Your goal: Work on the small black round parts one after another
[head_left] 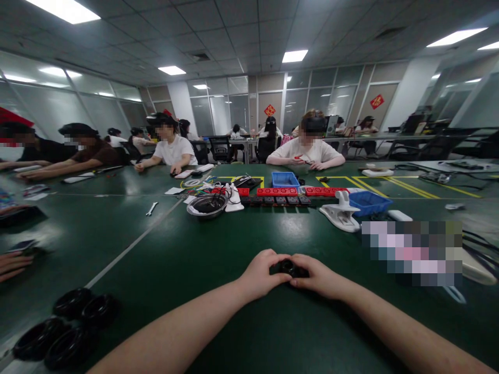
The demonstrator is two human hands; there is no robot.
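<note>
Both my hands meet over the green tabletop [234, 236], around a small black ring-shaped part [287, 267] with a round hole facing up. My left hand [262, 272] curls round its left side, thumb at the near edge. From the right, my right hand [316, 275] grips it the same way, and the thumbs nearly touch. Part of the black piece is hidden by my fingers. At the lower left lie several glossy black rings [70, 340], apart from my hands.
Ahead stand a metal bowl [206, 206], red socket strips [273, 191], a blue tray [285, 180], another blue tray [368, 201] and a white clip stand [341, 215]. A wrench [152, 209] lies left. A co-worker's hand [13, 265] rests at the left edge; other people sit opposite.
</note>
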